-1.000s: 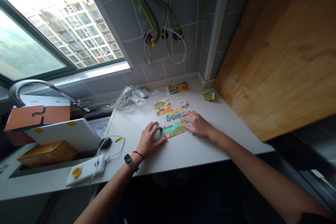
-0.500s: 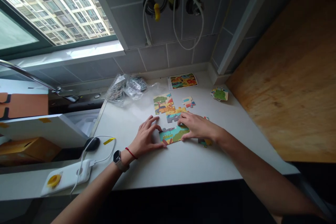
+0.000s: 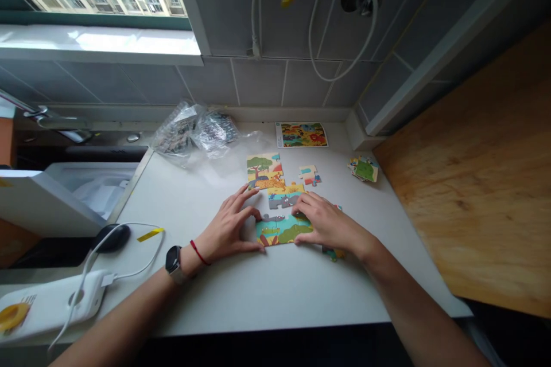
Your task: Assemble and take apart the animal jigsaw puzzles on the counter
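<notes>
On the white counter (image 3: 279,292) lies a joined strip of colourful puzzle pieces (image 3: 282,230). My left hand (image 3: 228,228) rests at its left end with spread fingers touching it. My right hand (image 3: 329,222) lies flat over its right end, fingers pressing on the pieces. Just beyond the strip sits a larger assembled block of puzzle (image 3: 267,175). A loose single piece (image 3: 309,175) lies to its right. More pieces (image 3: 333,252) peek out under my right wrist.
A reference picture card (image 3: 301,134) lies by the tiled wall. A small pile of pieces (image 3: 364,169) sits at right beside a wooden board (image 3: 482,183). Crumpled plastic bags (image 3: 193,132) lie at back left. A white power bank (image 3: 47,304) with cable lies front left.
The view has tilted down and closer. Both hands have slid the strip a little nearer to me while staying on its two ends.
</notes>
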The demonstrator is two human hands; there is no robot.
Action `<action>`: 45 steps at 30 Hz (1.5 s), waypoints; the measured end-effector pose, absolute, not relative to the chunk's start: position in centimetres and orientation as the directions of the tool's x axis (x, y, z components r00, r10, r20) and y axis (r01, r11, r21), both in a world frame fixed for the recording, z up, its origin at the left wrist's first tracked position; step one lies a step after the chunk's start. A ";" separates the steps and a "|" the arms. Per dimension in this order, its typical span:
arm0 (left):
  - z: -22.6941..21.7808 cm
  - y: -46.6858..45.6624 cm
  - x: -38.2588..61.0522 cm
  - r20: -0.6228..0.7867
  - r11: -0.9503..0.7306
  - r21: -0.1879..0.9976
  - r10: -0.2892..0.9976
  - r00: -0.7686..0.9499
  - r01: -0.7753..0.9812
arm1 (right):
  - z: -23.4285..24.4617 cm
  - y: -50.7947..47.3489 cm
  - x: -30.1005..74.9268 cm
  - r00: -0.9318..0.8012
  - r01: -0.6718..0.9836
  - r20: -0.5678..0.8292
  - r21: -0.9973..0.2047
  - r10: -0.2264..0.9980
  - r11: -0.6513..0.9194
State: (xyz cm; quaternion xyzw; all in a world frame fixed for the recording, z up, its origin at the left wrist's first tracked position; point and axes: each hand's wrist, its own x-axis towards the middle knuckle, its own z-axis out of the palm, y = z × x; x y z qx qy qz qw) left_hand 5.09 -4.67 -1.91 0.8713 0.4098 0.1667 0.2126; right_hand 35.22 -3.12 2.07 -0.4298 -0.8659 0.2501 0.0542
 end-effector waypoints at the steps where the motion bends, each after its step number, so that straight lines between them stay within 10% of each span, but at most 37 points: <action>1: -1.9 -4.7 5.1 0.119 -0.571 0.513 0.787 0.605 0.641 | 2.2 -3.1 35.2 -0.622 0.720 -0.127 -0.481 0.773 0.500; 45: -2.5 -4.2 8.3 0.179 -0.575 0.538 0.792 0.583 0.616 | 2.2 -1.7 38.0 -0.608 0.724 -0.165 -0.518 0.777 0.457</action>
